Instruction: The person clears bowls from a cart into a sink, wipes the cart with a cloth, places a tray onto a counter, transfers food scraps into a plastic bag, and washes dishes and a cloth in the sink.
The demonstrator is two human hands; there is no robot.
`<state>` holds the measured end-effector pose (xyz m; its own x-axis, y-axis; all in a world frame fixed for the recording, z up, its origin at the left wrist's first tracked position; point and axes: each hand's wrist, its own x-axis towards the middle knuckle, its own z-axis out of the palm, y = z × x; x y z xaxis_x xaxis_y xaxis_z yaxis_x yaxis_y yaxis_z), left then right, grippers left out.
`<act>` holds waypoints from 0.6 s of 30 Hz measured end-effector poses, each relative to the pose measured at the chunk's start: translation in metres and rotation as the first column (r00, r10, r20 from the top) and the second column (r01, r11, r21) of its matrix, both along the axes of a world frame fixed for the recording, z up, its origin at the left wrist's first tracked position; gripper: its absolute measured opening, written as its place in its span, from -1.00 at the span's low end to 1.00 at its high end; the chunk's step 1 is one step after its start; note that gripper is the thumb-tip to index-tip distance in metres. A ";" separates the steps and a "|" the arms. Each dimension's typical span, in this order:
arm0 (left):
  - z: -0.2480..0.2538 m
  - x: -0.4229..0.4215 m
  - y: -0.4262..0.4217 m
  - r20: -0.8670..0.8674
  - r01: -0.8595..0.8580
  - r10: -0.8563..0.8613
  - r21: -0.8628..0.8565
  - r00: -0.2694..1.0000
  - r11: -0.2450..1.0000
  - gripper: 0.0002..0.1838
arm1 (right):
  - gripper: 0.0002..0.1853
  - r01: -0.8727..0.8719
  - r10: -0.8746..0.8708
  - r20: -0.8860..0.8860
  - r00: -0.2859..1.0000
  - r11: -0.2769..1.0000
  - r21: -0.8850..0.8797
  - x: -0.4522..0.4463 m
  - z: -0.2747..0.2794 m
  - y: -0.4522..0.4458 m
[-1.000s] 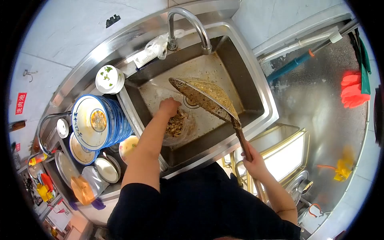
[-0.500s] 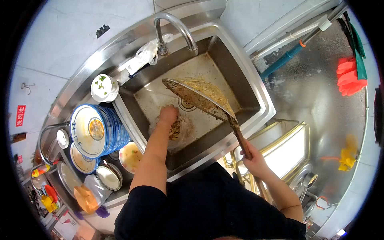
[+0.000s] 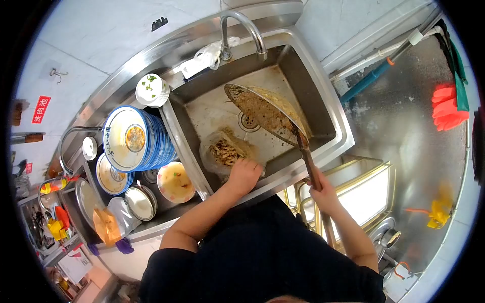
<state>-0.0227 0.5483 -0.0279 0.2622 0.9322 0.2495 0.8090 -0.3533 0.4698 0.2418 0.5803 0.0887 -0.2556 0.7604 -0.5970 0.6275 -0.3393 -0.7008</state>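
Note:
My right hand [image 3: 323,193] is closed around the wooden handle of a large strainer [image 3: 262,115]. The strainer's round bowl is tilted over the sink [image 3: 323,130], with brown bits stuck to its inner side. A clear plastic bag [image 3: 214,157] lies on the sink bottom near its front-left side, holding brown, strip-like scraps [image 3: 227,152]. At the bag's near edge, the fingers of my left hand [image 3: 246,175] are closed on the plastic. The drain [image 3: 248,121] shows beside the strainer's rim.
A curved faucet [image 3: 243,16] stands at the sink's back. To the left are a tall stack of blue-rimmed plates [image 3: 117,156], small white dishes [image 3: 151,91] with green scraps, and a soiled bowl [image 3: 176,183]. Red gloves [image 3: 448,108] hang at right, above gold-edged trays [image 3: 361,192].
My left hand has come from the bag's far side to its near edge. The bag's mouth now shows the scraps more openly. My right hand still holds the strainer; the view has shifted.

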 end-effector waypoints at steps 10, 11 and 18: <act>-0.006 -0.003 0.045 0.303 -0.065 0.192 -0.381 0.933 0.922 -0.72 | -0.27 -0.055 0.061 -0.065 0.996 0.994 0.089 0.002 -0.004 0.010; -0.008 -0.013 0.041 0.245 -0.031 0.144 -0.415 0.959 0.909 -0.72 | -0.27 -0.054 0.062 -0.072 0.996 0.993 0.104 -0.001 0.002 0.011; -0.041 -0.084 0.036 -0.417 -0.283 0.062 -0.492 0.907 0.823 -0.72 | -0.25 -0.055 0.056 -0.012 0.998 0.994 0.092 0.004 0.008 0.004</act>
<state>-0.1071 0.5845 -0.0684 0.0523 0.9246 -0.3774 0.9805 0.0241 0.1950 0.2462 0.5846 0.0968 -0.3075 0.7960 -0.5215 0.6328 -0.2383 -0.7368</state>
